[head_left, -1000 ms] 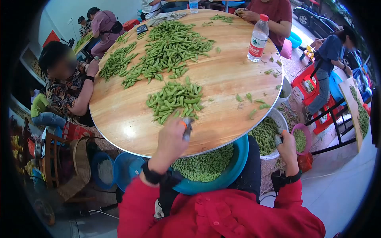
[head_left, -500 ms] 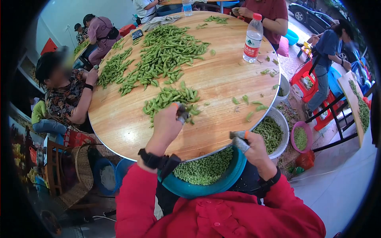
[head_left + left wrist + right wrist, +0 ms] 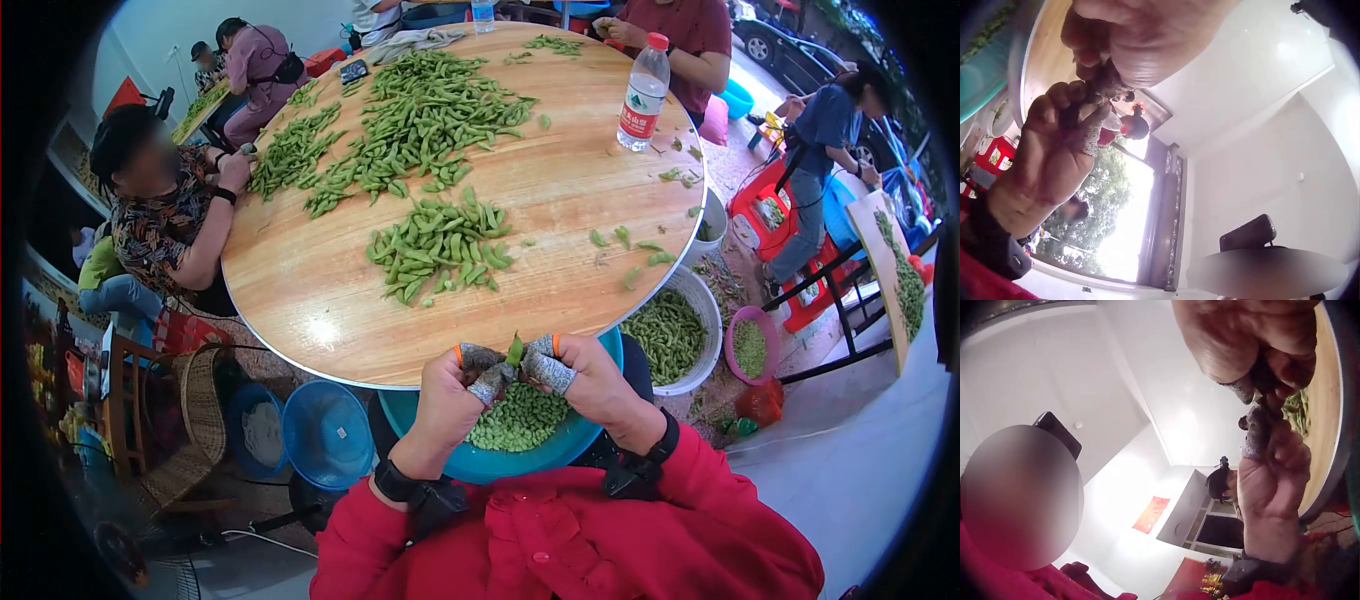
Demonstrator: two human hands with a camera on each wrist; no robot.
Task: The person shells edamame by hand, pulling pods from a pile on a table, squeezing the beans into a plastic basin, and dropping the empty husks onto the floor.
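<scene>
Both hands meet over the teal basin [image 3: 478, 466] at the table's near edge, in the head view. Between their fingertips a green edamame pod [image 3: 515, 349] sticks up, pinched from both sides. My left hand [image 3: 446, 398] and right hand [image 3: 602, 388] wear grey wraps on the thumbs and orange bands on fingers. Below them, shelled green beans [image 3: 512, 424] fill the basin. Each wrist view shows the curled fingers of the left hand [image 3: 1272, 481] and right hand [image 3: 1054, 147] tip to tip, mostly hiding the pod. A small pile of pods [image 3: 437, 245] lies ahead on the table.
A larger heap of pods [image 3: 420, 120] covers the table's far side, and a water bottle [image 3: 643, 95] stands at right. Beside the table are a white basket [image 3: 712, 325] of pods, a pink basin [image 3: 769, 366] and blue basins [image 3: 328, 435]. Other people sit around.
My left hand has drawn back from the small pod pile to the basin. The right hand has come in from beside the white basket, and both now pinch one pod.
</scene>
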